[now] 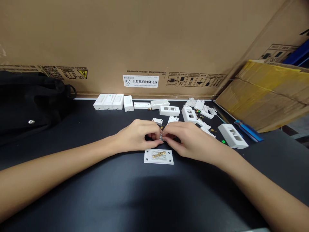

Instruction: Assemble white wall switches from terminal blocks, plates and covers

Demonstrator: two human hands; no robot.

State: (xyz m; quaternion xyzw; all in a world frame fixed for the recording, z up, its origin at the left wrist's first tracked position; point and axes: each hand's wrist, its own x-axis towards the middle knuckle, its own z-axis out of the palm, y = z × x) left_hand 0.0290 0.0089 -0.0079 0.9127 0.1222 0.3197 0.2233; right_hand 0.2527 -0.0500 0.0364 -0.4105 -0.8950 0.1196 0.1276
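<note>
My left hand (142, 134) and my right hand (184, 138) meet at the middle of the dark table, fingertips pinched together. Between them shows a sliver of a small pale metallic-looking part (161, 137); its kind is hidden by the fingers. Just below the hands, a white switch base plate (147, 159) lies flat, with brass contacts (158, 155) seated in its middle and holes at its corners. Beyond the fingertips lie a small white plastic piece (157, 121) and another white plate (173, 119), with tiny brass bits close by.
White switch housings (118, 101) stand in a row at the back left. Loose white parts and an open housing (189, 114) lie at the back right. A blue-handled screwdriver (248, 130) rests near another housing (233, 136). A black bag (31, 100) sits left; a cardboard box (145, 38) walls the back.
</note>
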